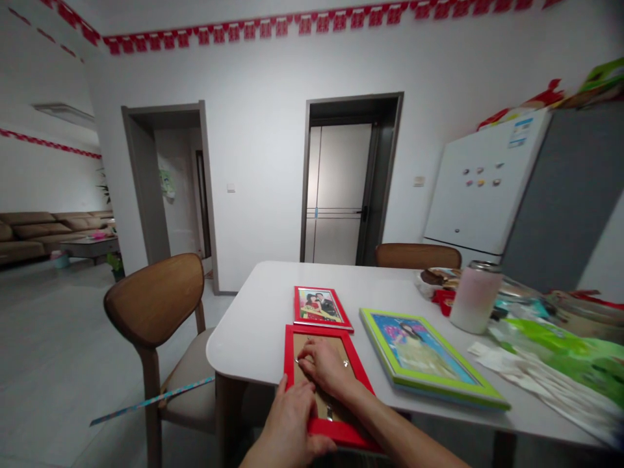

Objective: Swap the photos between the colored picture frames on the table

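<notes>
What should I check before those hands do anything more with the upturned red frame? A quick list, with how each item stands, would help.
1. Red frame back side up: ok, brown backing shows.
2. Left hand at its rim: ok, at the near left.
3. Right hand over the backing: ok; what its fingertips hold, cannot tell.
4. All metal clips fastened: cannot tell, too small and partly hidden.
5. Frame fully on the table: not ok, its near end reaches past the edge.
6. Green frame apart from it: ok, a gap shows.
</notes>
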The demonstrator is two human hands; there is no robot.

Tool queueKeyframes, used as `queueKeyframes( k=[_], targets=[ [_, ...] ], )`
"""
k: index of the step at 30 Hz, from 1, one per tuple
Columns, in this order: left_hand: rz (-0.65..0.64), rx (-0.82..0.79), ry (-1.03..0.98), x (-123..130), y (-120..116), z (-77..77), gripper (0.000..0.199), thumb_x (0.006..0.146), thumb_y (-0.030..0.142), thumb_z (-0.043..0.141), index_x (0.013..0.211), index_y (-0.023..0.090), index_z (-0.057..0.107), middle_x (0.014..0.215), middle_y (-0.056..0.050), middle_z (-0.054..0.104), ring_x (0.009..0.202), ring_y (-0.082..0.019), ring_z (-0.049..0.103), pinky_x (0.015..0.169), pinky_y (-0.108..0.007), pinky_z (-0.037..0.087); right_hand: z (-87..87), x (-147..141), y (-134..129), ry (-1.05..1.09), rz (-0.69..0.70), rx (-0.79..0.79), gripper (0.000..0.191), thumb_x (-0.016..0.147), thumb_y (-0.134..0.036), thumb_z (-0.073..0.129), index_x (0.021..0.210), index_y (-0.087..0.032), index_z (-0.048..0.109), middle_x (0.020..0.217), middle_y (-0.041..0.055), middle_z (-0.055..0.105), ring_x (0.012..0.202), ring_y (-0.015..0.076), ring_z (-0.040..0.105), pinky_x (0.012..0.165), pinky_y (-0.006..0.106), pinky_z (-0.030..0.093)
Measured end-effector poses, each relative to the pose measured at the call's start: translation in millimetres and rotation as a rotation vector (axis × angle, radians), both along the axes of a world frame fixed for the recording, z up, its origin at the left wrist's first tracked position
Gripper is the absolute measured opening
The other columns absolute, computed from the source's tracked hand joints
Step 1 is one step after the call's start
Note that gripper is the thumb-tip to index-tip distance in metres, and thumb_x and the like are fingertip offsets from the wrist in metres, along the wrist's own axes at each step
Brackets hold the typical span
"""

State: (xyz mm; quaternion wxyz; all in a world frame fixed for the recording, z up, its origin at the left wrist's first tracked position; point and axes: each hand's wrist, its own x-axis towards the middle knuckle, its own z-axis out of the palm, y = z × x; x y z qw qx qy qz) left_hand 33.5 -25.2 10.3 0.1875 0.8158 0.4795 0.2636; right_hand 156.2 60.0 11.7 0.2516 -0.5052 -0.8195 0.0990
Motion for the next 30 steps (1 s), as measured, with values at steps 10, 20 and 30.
queueKeyframes(
  k=[10,20,30],
  targets=[
    [-0.008,0.003,-0.028,-6,5,-1.3,0.037,0.046,0.033,0.076,0.07,0.018,0.053,0.09,0.002,0.058,0.085,-0.016,0.051,0.093,-0.034,0.023,21.4,42,-33,0.084,0.206,-0.3,0.031,0.057,-0.016,0.055,0.086,-0.02,0.065,0.114,0.0067,0.049,0.104,0.0197,0.046,0.089,0.03,0.034],
    [0.004,0.018,-0.042,0,8,-7.3,0.04,0.045,0.029,0.076,0.076,0.018,0.053,0.092,0.002,0.056,0.088,-0.017,0.051,0.096,-0.037,0.018,10.5,42,-45,0.123,0.187,-0.195,0.015,0.066,-0.023,0.052,0.072,-0.02,0.065,0.11,0.0061,0.05,0.105,0.0192,0.044,0.09,0.031,0.032],
    [0.04,-0.013,-0.087,-2,10,-3.1,0.056,0.039,0.027,0.078,0.089,0.017,0.053,0.093,-0.003,0.057,0.09,-0.021,0.049,0.087,-0.035,0.034,-0.8,50,-41,0.044,-0.085,-0.087,0.045,0.06,-0.021,0.052,0.104,-0.016,0.055,0.097,0.0087,0.055,0.09,0.0181,0.05,0.08,0.026,0.037]
  ],
)
